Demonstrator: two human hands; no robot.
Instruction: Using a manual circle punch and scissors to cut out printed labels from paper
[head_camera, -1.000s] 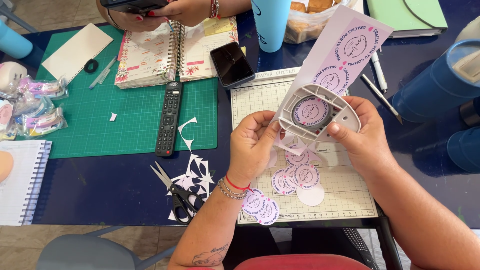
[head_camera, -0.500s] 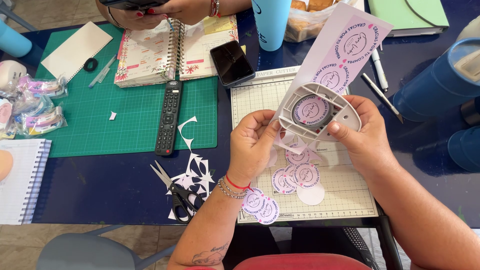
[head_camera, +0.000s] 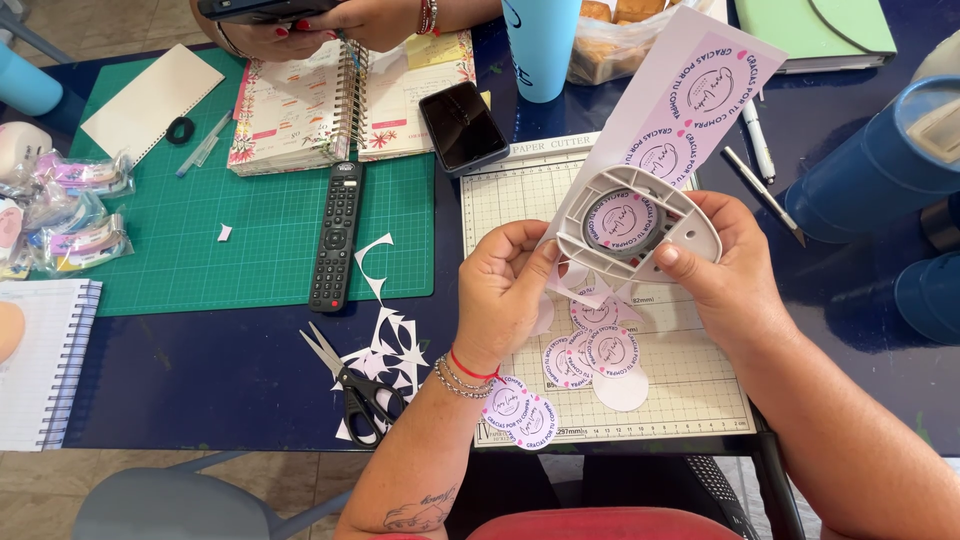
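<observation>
My right hand (head_camera: 735, 285) grips a white round paper punch (head_camera: 640, 225), held upside down above a gridded paper cutter board (head_camera: 690, 385). A pale pink printed paper strip (head_camera: 690, 95) runs through the punch, with one round label design showing in its window. My left hand (head_camera: 505, 290) pinches the strip's lower end at the punch's left side. Several punched pink round labels (head_camera: 590, 350) lie on the board below my hands, and two more (head_camera: 520, 410) lie by my left wrist.
Black scissors (head_camera: 350, 385) and white paper scraps (head_camera: 385, 345) lie left of the board. A green cutting mat (head_camera: 270, 230) carries a black remote (head_camera: 335, 235). Beyond are a phone (head_camera: 462, 125), an open planner (head_camera: 330, 100) under another person's hands (head_camera: 330, 20), a blue cup (head_camera: 540, 45) and pens (head_camera: 760, 150).
</observation>
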